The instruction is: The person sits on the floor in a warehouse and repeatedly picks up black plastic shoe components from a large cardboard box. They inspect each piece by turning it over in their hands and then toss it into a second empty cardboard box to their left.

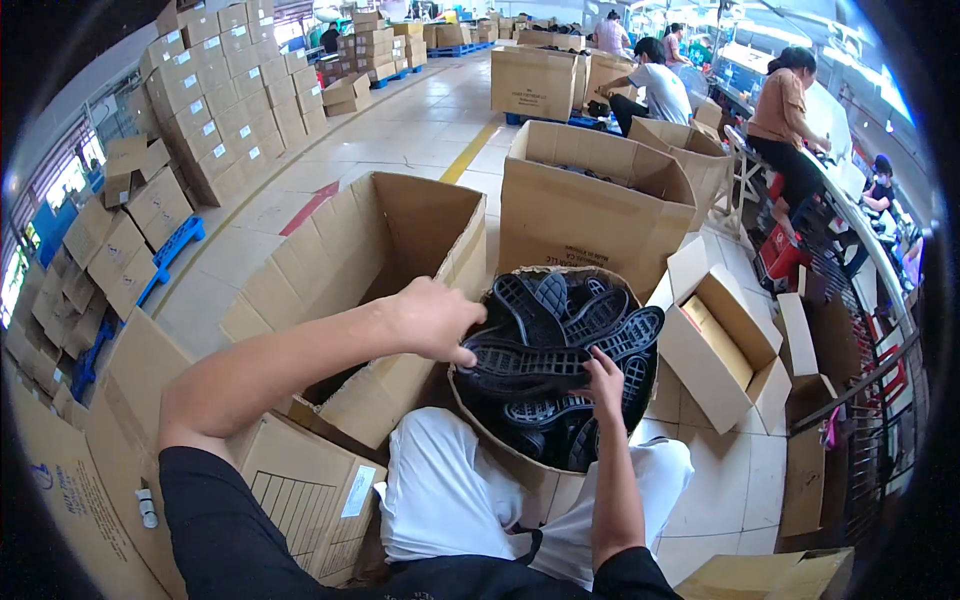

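Note:
A round cardboard drum [500,440] stands between my knees, filled with several black rubber shoe soles [590,315]. My left hand [435,320] reaches in from the left and grips the heel end of one black sole [525,368] lying across the top of the pile. My right hand [603,378] pinches the same sole near its right end. The sole lies roughly level between both hands, tread side up.
A large open cardboard box [400,230] stands to my left, another tall one [590,210] behind the drum, and a small open carton [715,350] to the right. Stacked cartons [230,90] line the left wall. Other people [785,115] work at a line on the right.

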